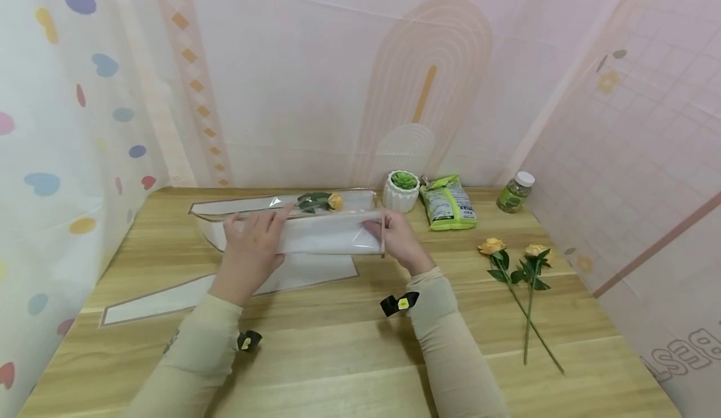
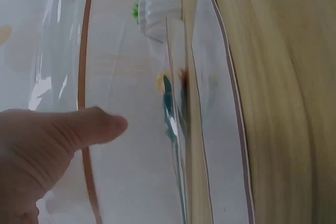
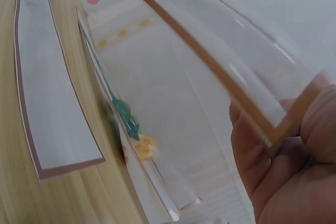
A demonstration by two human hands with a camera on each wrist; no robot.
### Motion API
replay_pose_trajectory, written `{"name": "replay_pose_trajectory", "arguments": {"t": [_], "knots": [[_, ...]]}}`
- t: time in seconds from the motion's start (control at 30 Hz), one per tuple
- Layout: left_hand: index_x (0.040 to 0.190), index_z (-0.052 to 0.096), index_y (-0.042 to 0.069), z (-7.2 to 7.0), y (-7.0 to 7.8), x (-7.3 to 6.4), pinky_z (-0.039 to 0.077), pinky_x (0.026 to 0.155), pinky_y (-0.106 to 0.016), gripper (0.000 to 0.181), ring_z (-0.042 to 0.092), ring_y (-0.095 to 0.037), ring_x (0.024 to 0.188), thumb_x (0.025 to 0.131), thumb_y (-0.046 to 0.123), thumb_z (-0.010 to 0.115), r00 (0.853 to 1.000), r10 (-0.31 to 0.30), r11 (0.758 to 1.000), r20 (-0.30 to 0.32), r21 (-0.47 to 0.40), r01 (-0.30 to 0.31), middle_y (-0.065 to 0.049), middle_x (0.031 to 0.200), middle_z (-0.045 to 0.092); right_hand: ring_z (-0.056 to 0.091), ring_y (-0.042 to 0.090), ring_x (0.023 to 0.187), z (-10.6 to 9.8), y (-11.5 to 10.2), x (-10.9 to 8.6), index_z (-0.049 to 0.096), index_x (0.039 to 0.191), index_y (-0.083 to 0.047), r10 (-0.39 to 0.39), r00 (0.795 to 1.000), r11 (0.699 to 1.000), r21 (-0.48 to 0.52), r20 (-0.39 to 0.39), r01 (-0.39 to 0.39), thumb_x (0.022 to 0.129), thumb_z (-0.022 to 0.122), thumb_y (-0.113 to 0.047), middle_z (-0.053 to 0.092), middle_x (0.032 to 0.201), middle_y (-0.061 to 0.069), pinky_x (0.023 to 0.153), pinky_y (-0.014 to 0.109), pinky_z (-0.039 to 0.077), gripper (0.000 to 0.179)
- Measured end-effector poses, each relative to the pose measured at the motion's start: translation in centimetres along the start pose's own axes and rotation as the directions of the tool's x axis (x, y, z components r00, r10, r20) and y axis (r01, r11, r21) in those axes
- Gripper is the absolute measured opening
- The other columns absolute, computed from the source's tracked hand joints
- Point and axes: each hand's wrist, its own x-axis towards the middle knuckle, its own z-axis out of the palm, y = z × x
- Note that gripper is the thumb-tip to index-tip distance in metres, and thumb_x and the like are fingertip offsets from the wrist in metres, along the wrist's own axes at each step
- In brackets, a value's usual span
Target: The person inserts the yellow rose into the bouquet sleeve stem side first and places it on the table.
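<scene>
Raised over the table is a clear flower sleeve point(image 1: 327, 236) with a brown border, bowed open. My left hand point(image 1: 250, 249) grips it toward its left part; in the left wrist view the thumb point(image 2: 100, 124) lies across the brown edge. At the right end my right hand point(image 1: 401, 239) pinches the sleeve's corner, also seen in the right wrist view point(image 3: 294, 166). Behind it lies another clear sleeve point(image 1: 242, 205) with a yellow rose point(image 1: 335, 202) inside, its stem partly hidden. A flat brown-edged sleeve point(image 1: 315, 271) lies on the table below, partly covered by my left arm.
Two yellow roses point(image 1: 492, 246) point(image 1: 535, 252) lie with crossed stems on the right of the wooden table point(image 1: 327, 361). Along the back stand a white potted succulent point(image 1: 401, 198), a green packet point(image 1: 449, 205) and a white-lidded jar point(image 1: 514, 194). Patterned curtains point(image 1: 298, 80) enclose the table.
</scene>
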Motion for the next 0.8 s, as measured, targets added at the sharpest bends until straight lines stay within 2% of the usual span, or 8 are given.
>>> {"name": "replay_pose_trajectory", "arguments": {"t": [0.13,0.2,0.3,0.37,0.5,0.6,0.73,0.8], "knots": [[0.139,0.048,0.004,0.1,-1.0,-0.5,0.034,0.090,-0.066,0.097,0.051,-0.039,0.105,0.059,0.022,0.099,0.999,-0.053,0.998,0.012,0.029,0.052,-0.019,0.112,0.054,0.064,0.024,0.099,0.0,0.1,0.1,0.071,0.109,0.008,-0.032,0.999,0.997,-0.065,-0.034,0.029,0.095,0.064,-0.001,0.071,0.112,0.021,0.085,0.030,0.049,0.018],[0.137,0.048,0.003,0.0,-1.0,-0.6,0.035,0.089,-0.066,0.095,0.049,-0.039,0.106,0.060,0.023,0.099,0.998,-0.053,0.998,0.017,0.027,0.053,-0.020,0.112,0.052,0.064,0.024,0.102,0.0,0.1,0.2,0.071,0.109,0.008,-0.034,0.999,0.997,-0.070,-0.039,0.032,0.095,0.065,-0.001,0.071,0.112,0.020,0.089,0.031,0.048,0.018],[0.144,0.042,0.004,-0.3,-0.5,-0.2,0.031,0.092,-0.071,0.110,0.044,-0.040,0.118,0.055,0.032,0.101,1.000,-0.005,1.000,0.016,-0.010,0.005,-0.021,0.123,0.048,0.063,0.019,0.095,0.0,0.2,0.2,0.071,0.110,0.008,-0.018,0.999,0.999,-0.036,-0.034,0.016,0.096,0.064,-0.002,0.072,0.109,0.017,0.082,0.028,0.048,0.018],[0.150,0.035,0.006,-0.5,0.1,0.2,0.027,0.096,-0.075,0.125,0.040,-0.041,0.129,0.050,0.043,0.101,0.999,0.054,0.998,-0.006,-0.037,-0.054,-0.021,0.133,0.044,0.061,0.014,0.089,0.1,0.1,0.1,0.070,0.109,0.009,-0.016,1.000,1.000,0.002,-0.020,0.016,0.096,0.064,-0.003,0.072,0.106,0.016,0.076,0.026,0.047,0.019],[0.156,0.027,0.009,-0.6,1.3,0.9,0.026,0.099,-0.073,0.141,0.036,-0.040,0.138,0.044,0.061,0.096,0.984,0.161,0.986,-0.071,-0.025,-0.163,-0.019,0.145,0.042,0.061,0.011,0.083,0.3,-0.3,-0.1,0.068,0.114,0.010,-0.035,0.999,0.997,0.077,0.041,0.032,0.097,0.063,-0.003,0.070,0.107,0.015,0.070,0.024,0.049,0.021],[0.155,0.030,0.008,-0.6,1.8,1.0,0.032,0.098,-0.068,0.135,0.045,-0.036,0.133,0.048,0.053,0.098,0.979,0.173,0.985,-0.108,0.004,-0.174,-0.016,0.142,0.049,0.064,0.012,0.080,0.6,-0.5,-0.2,0.066,0.118,0.010,-0.039,0.995,0.993,0.111,0.087,0.029,0.098,0.062,-0.003,0.070,0.109,0.018,0.069,0.026,0.054,0.024],[0.149,0.040,0.004,-0.8,1.9,0.9,0.041,0.093,-0.059,0.120,0.055,-0.033,0.120,0.051,0.032,0.102,0.983,0.125,0.992,-0.132,-0.008,-0.127,-0.015,0.132,0.057,0.066,0.012,0.086,0.8,-0.9,-0.3,0.065,0.122,0.009,-0.042,0.993,0.995,0.099,0.107,0.032,0.099,0.060,-0.002,0.069,0.116,0.021,0.073,0.028,0.056,0.026],[0.145,0.045,0.003,-0.9,1.8,0.9,0.043,0.091,-0.056,0.112,0.056,-0.033,0.116,0.052,0.027,0.102,0.985,0.110,0.993,-0.135,-0.022,-0.114,-0.015,0.129,0.058,0.065,0.012,0.090,0.9,-1.0,-0.3,0.066,0.120,0.009,-0.053,0.993,0.996,0.079,0.103,0.045,0.099,0.060,-0.002,0.070,0.117,0.020,0.076,0.027,0.054,0.025]]}}
